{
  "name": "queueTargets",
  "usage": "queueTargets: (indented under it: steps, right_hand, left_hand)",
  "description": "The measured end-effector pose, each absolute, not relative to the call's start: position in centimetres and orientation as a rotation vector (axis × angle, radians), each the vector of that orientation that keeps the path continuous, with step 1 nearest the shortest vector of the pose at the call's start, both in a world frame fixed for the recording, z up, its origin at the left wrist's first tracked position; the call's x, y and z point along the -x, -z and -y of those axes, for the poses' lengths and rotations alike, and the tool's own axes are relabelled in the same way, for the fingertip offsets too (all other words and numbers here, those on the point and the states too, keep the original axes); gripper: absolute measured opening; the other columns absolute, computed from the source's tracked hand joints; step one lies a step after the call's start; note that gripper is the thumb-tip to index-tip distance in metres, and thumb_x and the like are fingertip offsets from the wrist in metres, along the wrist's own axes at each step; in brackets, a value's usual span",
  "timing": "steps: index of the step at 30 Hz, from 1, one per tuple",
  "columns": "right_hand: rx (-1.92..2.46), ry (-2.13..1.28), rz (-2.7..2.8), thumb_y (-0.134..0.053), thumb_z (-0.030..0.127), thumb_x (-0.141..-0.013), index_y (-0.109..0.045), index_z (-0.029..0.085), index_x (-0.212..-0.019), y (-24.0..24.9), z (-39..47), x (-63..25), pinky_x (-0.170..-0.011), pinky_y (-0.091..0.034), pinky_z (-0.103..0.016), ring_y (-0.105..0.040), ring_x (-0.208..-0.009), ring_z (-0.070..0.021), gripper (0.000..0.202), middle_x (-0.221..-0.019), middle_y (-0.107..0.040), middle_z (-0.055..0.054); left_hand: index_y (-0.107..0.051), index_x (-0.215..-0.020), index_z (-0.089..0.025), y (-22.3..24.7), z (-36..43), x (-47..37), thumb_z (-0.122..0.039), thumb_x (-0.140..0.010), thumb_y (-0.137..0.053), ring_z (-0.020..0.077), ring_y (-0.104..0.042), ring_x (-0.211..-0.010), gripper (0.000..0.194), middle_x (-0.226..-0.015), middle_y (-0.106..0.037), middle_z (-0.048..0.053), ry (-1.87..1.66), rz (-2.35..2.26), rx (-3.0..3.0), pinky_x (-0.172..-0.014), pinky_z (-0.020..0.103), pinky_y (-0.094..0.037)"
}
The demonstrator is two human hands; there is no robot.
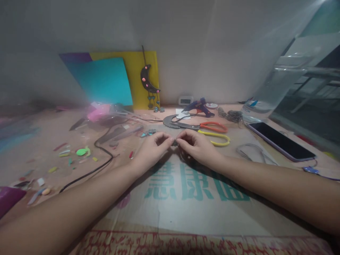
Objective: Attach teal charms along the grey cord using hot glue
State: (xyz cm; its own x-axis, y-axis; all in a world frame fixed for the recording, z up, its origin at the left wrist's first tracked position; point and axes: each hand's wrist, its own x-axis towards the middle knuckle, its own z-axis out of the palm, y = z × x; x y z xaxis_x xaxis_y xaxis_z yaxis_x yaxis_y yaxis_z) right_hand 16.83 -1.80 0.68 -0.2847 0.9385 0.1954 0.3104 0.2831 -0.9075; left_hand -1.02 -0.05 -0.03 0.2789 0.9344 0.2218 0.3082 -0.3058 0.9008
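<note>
Two bare hands meet at the centre of the worktop (124,140), above a pale printed sheet (183,216) bearing large green characters. The left hand (155,148) is closed in a pinch, thumb and fingertips gripping a small dark piece (174,143); the right hand (195,144) pinches the same piece from the opposite side. Most of the piece is hidden by the fingers, and its exact form cannot be told.

Just beyond the hands lie scissors (195,126) with one orange and one yellow handle loop, their blades beside a grey crescent shape (170,121). Behind these are a purple glue gun (200,106) with an orange trigger and a white digital clock (186,100).

To the right, a smartphone (283,141) lies face up, screen dark, near a bundle of grey yarn (233,115). To the left, a black cord (91,173) curves among coloured scraps (81,152). At the rear, a dark crescent-moon ornament (145,79) with pink dots hangs before an upright yellow sheet (136,71), which a turquoise sheet (106,79) partly overlaps.
</note>
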Motion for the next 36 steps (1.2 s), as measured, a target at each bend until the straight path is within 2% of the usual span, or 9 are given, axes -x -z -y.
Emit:
queueTargets:
  steps: [6,12,18,26,31,36]
  right_hand:
    - [1.113,-1.014,1.742,-0.055,0.035,-0.089,-0.052,0.020,-0.086,-0.74,1.75,-16.82,-0.044,-0.039,-0.021,-0.052,-0.043,-0.0093,0.016,-0.057,-0.057,0.005]
    - [1.080,-1.019,1.701,-0.055,0.037,-0.089,-0.050,0.021,-0.085,-0.66,1.80,-16.72,-0.044,-0.037,-0.021,-0.049,-0.043,-0.0089,0.017,-0.056,-0.054,0.006]
    - [1.106,-0.997,1.722,-0.054,0.036,-0.089,-0.051,0.021,-0.086,-0.69,1.79,-16.77,-0.045,-0.038,-0.021,-0.051,-0.044,-0.0094,0.017,-0.055,-0.055,0.006]
    - [1.128,-0.959,1.785,-0.054,0.036,-0.089,-0.053,0.020,-0.085,-0.61,1.86,-16.84,-0.046,-0.040,-0.022,-0.054,-0.046,-0.0105,0.016,-0.057,-0.057,0.005]
    - [1.104,-1.028,1.756,-0.054,0.034,-0.090,-0.052,0.021,-0.085,-0.71,1.84,-16.76,-0.044,-0.039,-0.021,-0.051,-0.041,-0.0095,0.015,-0.052,-0.055,0.006]
    - [1.072,-1.106,1.700,-0.054,0.033,-0.090,-0.050,0.021,-0.085,-0.77,1.73,-16.78,-0.040,-0.037,-0.020,-0.050,-0.039,-0.0094,0.013,-0.050,-0.054,0.008]
  left_hand:
    - [-0.063,-0.078,-0.017,0.19,0.03,1.06,-0.041,-0.087,-0.057,0.0165,-0.059,-0.075,0.026,-0.075,-0.063,0.001,-1.051,-1.069,-1.752,-0.069,0.026,-0.045]
    - [-0.064,-0.089,-0.017,0.73,-0.14,1.01,-0.048,-0.089,-0.053,0.0172,-0.064,-0.079,0.033,-0.085,-0.067,0.004,-1.104,-1.000,-1.561,-0.075,0.028,-0.049]
    - [-0.063,-0.084,-0.018,0.39,-0.14,1.10,-0.042,-0.085,-0.060,0.0190,-0.064,-0.081,0.024,-0.082,-0.066,0.003,-1.038,-1.042,-1.695,-0.076,0.030,-0.048]
    - [-0.063,-0.078,-0.017,-0.15,0.25,1.02,-0.041,-0.085,-0.059,0.0173,-0.060,-0.073,0.025,-0.075,-0.065,0.002,-1.029,-1.122,-1.799,-0.069,0.028,-0.044]
    - [-0.065,-0.081,-0.017,-0.07,0.26,1.08,-0.043,-0.087,-0.058,0.0179,-0.061,-0.077,0.027,-0.079,-0.066,0.003,-1.043,-1.096,-1.812,-0.070,0.027,-0.047]
    - [-0.065,-0.092,-0.018,0.57,-0.01,1.08,-0.046,-0.090,-0.053,0.0161,-0.064,-0.081,0.031,-0.088,-0.067,0.003,-1.085,-0.995,-1.633,-0.073,0.026,-0.049]
